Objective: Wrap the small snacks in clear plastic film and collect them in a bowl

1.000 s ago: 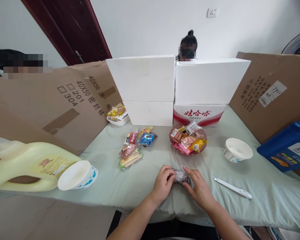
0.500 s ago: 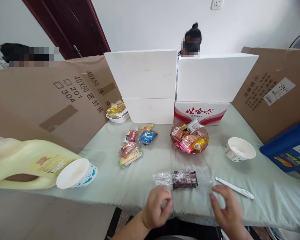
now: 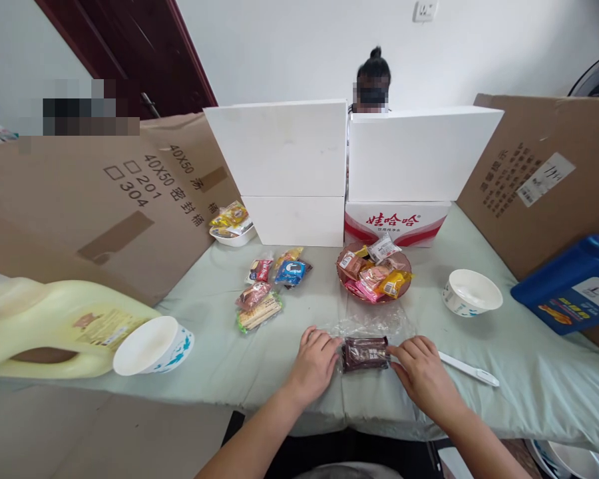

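Observation:
A dark brown wrapped snack [image 3: 365,353] lies near the table's front edge on a crinkled sheet of clear plastic wrap [image 3: 374,320]. To its left, my left hand [image 3: 315,362] lies low over the table, fingers bent and closed at the wrap's edge. My right hand [image 3: 422,369] is at the snack's right end, thumb and forefinger pinched on the wrap there; their tips touch or nearly touch the snack. How much film each hand holds is partly hidden. Just beyond my right fingers lies a white slim-handled tool [image 3: 472,369], its far tip covered by the hand.
Beyond the wrap stands a pink bowl [image 3: 343,283] of packaged snacks. Several loose snacks [image 3: 259,311] lie left of it. Paper bowls stand right [image 3: 466,303] and left [image 3: 167,352], beside a yellow jug [image 3: 44,293] and a blue bottle [image 3: 569,286]. White boxes [image 3: 279,153] wall the back; people sit beyond.
Both hands have moved forward from the table's front edge to either side of the snack and closed on the wrap. The wrap's sides are drawn in.

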`<state>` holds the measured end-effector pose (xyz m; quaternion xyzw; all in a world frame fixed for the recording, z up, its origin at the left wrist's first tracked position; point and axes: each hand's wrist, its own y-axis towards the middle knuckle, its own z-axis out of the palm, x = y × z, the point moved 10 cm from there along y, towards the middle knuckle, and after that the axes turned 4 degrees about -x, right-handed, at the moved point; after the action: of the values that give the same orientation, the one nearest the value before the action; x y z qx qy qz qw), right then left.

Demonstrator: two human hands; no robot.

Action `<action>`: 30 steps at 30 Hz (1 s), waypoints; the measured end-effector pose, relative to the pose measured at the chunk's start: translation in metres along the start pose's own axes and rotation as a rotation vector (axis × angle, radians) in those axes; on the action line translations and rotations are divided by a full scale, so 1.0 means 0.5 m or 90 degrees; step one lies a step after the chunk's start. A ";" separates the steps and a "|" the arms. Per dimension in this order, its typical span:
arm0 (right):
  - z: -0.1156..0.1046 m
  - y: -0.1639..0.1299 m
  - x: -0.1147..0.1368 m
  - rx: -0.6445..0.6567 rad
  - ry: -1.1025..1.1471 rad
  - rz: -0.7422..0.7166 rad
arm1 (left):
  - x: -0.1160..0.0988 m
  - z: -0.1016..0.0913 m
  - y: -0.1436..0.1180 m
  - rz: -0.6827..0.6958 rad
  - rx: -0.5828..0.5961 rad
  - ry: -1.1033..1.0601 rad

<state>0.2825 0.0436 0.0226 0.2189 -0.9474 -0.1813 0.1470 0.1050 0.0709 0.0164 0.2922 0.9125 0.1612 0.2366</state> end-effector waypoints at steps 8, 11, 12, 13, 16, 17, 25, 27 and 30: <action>-0.010 -0.095 0.084 0.344 0.283 -0.042 | -0.078 -0.005 -0.104 0.056 0.416 -0.273; -0.010 -0.044 0.065 0.279 0.289 0.008 | -0.077 -0.002 -0.068 -0.022 0.395 -0.325; -0.007 -0.017 0.059 0.235 0.268 0.016 | -0.061 -0.003 -0.041 -0.068 0.315 -0.303; 0.002 0.010 0.058 0.199 0.244 0.017 | -0.041 -0.005 -0.017 -0.116 0.224 -0.274; 0.052 0.070 0.069 0.171 0.179 -0.006 | 0.013 0.014 0.009 -0.228 0.022 -0.223; 0.068 0.081 0.073 0.173 0.164 -0.015 | 0.026 0.028 0.006 -0.244 -0.009 -0.222; 0.114 0.052 0.054 0.245 0.129 0.016 | 0.036 0.065 -0.036 -0.175 -0.057 -0.226; 0.114 0.046 0.064 0.262 0.129 0.008 | 0.035 0.064 -0.035 -0.179 -0.057 -0.222; 0.106 0.052 0.083 0.269 0.161 -0.010 | 0.035 0.066 -0.033 -0.183 -0.056 -0.222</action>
<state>0.2183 0.0606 -0.0059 0.2729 -0.9366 0.0486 0.2142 0.1023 0.0738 -0.0243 0.1722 0.8821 0.1121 0.4239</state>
